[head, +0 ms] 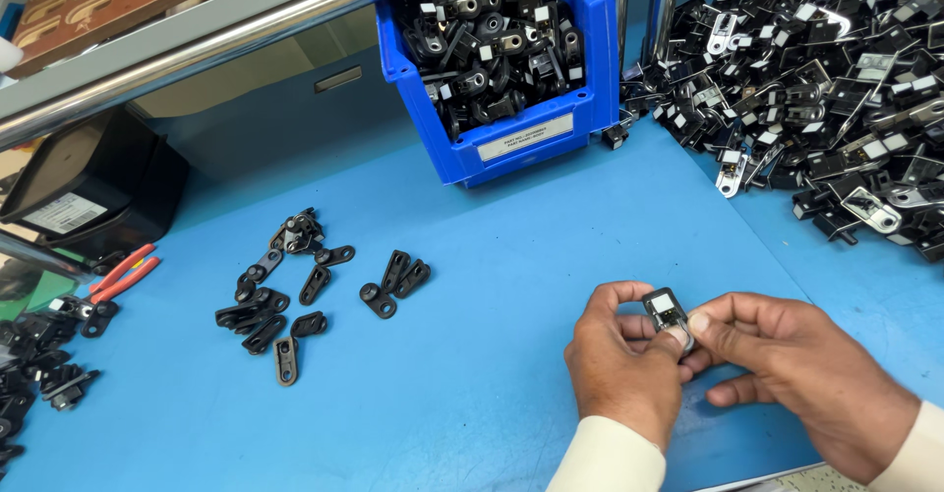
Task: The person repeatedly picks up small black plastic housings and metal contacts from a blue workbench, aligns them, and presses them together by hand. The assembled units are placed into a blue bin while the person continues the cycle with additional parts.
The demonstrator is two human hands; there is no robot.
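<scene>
Blue matting [511, 256] covered the workbench, with a blue bin [511, 69] of black parts at the far side and a big heap of similar parts [826, 89] far right. Near the right edge, the left hand [619, 354] and right hand [787, 374] together pinched one small black part [667, 312] between fingertips. Loose black levers [305, 290] lay well apart to the left, beside red-handled pliers [123, 274].

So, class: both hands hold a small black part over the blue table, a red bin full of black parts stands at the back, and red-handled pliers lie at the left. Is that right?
Not quite: the bin is blue, not red. The head view shows it. The rest holds: the left hand and right hand hold the small black part over the blue table, and the red-handled pliers lie at the left.
</scene>
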